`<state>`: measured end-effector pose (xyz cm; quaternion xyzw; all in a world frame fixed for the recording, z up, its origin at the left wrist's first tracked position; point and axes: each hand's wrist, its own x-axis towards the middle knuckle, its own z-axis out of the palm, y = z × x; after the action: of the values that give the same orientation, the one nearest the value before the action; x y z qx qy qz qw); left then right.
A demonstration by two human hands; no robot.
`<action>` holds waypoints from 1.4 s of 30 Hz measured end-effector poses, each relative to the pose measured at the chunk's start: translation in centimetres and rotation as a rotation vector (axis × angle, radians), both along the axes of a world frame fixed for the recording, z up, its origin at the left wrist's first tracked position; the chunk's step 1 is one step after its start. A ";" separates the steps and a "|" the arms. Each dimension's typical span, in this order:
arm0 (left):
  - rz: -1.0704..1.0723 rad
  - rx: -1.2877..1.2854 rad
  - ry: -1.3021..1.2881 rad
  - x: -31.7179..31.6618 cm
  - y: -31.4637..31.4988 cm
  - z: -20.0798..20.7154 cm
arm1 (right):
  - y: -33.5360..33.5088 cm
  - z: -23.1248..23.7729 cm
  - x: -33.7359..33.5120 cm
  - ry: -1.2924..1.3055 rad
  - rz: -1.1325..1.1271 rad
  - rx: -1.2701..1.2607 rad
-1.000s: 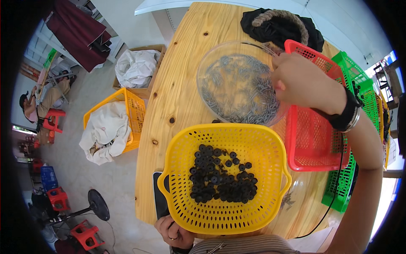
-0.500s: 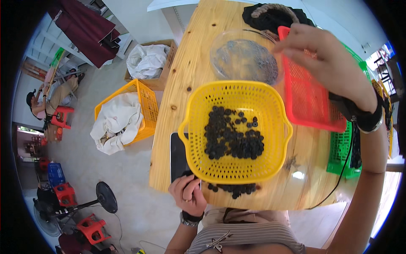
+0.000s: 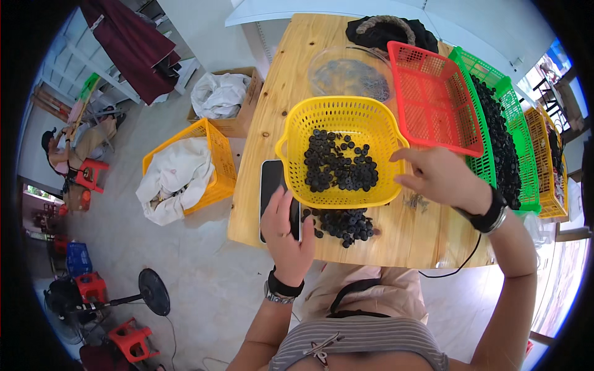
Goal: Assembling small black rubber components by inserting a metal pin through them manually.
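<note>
A yellow plastic basket [image 3: 340, 201] with perforated sides stands on the wooden table, holding many small black ring-like discs [image 3: 322, 164]. More black discs [image 3: 348, 227] lie in a pile just in front of it. My left hand [image 3: 288, 232] is open, fingers spread, above a dark-screened phone or tablet [image 3: 272, 179] to the left of that pile. At the basket's right side is my right hand [image 3: 442, 176], thumb and forefinger apart around the handle area; its other fingers are partly hidden.
Behind the basket is a clear round tub [image 3: 349, 74] of thin metal pieces. A red basket [image 3: 436, 93] and a green crate [image 3: 526, 167] of black pieces stand to the right. A black cable [image 3: 455, 272] crosses the front edge. On the floor are a yellow crate [image 3: 219, 167] and a fan [image 3: 153, 292].
My right hand has come down from above the tub and red basket to the yellow basket's right side. My left hand has moved forward over the phone or tablet and opened out.
</note>
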<state>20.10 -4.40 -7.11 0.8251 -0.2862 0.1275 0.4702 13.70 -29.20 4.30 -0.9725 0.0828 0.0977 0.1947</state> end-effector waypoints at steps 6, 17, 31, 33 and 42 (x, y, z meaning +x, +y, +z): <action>-0.126 0.197 0.093 0.7 0.3 0.4 | 0.5 -3.5 -1.5 -0.105 -0.030 0.140; -0.128 -0.096 0.279 -1.3 1.9 0.3 | 1.0 -6.6 -2.1 -0.446 0.019 -0.063; -1.081 -1.008 0.805 -11.0 7.3 11.9 | 6.7 -6.6 -10.4 -0.730 -0.459 0.525; -0.997 -1.112 0.752 -14.5 6.5 12.2 | 8.4 -7.2 -11.8 -0.813 -0.558 0.553; -0.747 -1.162 0.732 -20.7 8.7 11.6 | 12.0 -10.2 -19.3 -0.707 -0.745 0.727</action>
<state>-0.61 4.32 4.48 0.2851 -0.2592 -0.1901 0.9030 -5.61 -17.23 -5.86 -0.7236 0.3081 -0.2821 0.5495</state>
